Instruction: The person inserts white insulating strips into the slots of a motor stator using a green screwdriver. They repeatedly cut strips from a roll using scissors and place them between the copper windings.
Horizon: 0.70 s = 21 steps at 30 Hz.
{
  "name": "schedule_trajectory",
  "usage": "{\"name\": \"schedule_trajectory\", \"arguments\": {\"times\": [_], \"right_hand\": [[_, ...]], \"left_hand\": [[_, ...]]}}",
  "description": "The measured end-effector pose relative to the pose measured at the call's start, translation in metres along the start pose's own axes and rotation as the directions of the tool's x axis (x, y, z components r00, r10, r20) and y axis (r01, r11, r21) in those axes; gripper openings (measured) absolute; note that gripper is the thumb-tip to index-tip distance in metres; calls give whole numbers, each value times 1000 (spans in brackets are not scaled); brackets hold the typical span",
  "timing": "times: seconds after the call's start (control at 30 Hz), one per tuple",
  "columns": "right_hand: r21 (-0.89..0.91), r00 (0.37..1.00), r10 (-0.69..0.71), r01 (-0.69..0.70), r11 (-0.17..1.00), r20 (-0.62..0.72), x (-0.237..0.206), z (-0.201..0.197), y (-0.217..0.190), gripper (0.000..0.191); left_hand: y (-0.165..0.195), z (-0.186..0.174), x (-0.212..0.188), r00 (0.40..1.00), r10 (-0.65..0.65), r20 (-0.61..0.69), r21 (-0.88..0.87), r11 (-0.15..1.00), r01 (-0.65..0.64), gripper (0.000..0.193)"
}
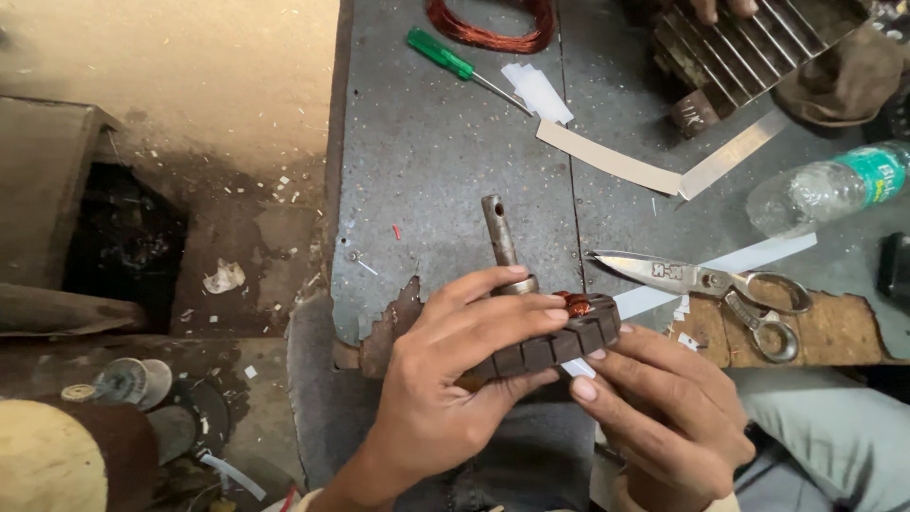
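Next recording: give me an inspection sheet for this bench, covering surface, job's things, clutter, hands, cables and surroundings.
Surface: grey metal-topped bench, front edge torn and chipped.
Job's things: slotted motor rotor with steel shaft and copper windings, held over the bench edge; white insulation strip at its underside.
Clutter: scissors, green screwdriver, copper wire coil, paper strips, plastic bottle, finned motor housing under another person's hand.
Hands: left hand wraps the rotor; right hand fingertips at the strip.
Cables: nothing seen.
Surroundings: dusty floor with debris, dark pit at left.
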State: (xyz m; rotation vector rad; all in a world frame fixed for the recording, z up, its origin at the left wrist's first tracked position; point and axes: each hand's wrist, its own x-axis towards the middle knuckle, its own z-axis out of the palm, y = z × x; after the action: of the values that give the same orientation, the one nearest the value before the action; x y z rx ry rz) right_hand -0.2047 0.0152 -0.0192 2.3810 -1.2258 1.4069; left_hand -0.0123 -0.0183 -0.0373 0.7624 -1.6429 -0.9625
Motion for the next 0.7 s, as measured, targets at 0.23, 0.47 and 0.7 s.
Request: {"name": "schedule_trajectory", "arguments": {"times": [0.23,0.47,0.7], "right_hand": [[-152,988,-44,66,986,145,18,-12,-4,24],[-171,984,-12,44,984,179,22,-18,-3,23],[-130,988,-3,24,991,153,19,-18,1,26]], "left_hand": [[4,3,6,999,-24,-26,40,999,25,39],[6,7,9,999,-45,-24,48,998,46,38],[6,10,9,999,-44,-31,76,996,47,38]]}}
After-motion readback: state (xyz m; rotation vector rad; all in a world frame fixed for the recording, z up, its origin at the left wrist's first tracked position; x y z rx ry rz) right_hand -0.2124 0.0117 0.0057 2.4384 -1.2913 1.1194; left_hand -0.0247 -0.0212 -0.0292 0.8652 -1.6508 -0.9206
